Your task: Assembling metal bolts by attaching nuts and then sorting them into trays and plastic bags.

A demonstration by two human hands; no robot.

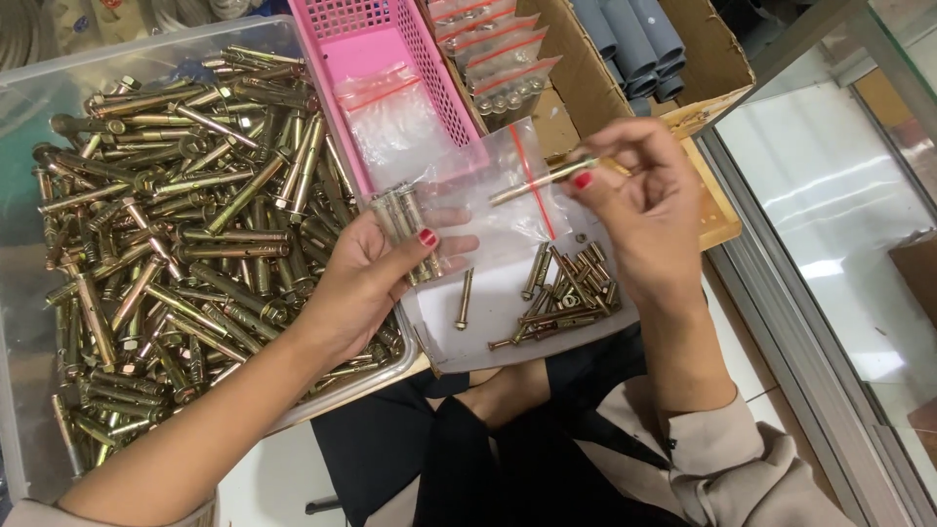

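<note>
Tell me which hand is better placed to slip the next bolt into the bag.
Right, probably: the right hand pinches a bolt at the bag mouth; the left hand only holds the bag.

Probably hardware workshop: bin of anchor bolts

A large clear plastic tub on the left is heaped with brass-coloured anchor bolts. Just beside it, at the top, stands a pink plastic basket with a perforated wall, and some empty clear bags lie inside it. To the right of the basket is an open cardboard box that holds filled bags with red strips and a row of grey tubes. A glass panel in a metal frame runs along the right.
</note>
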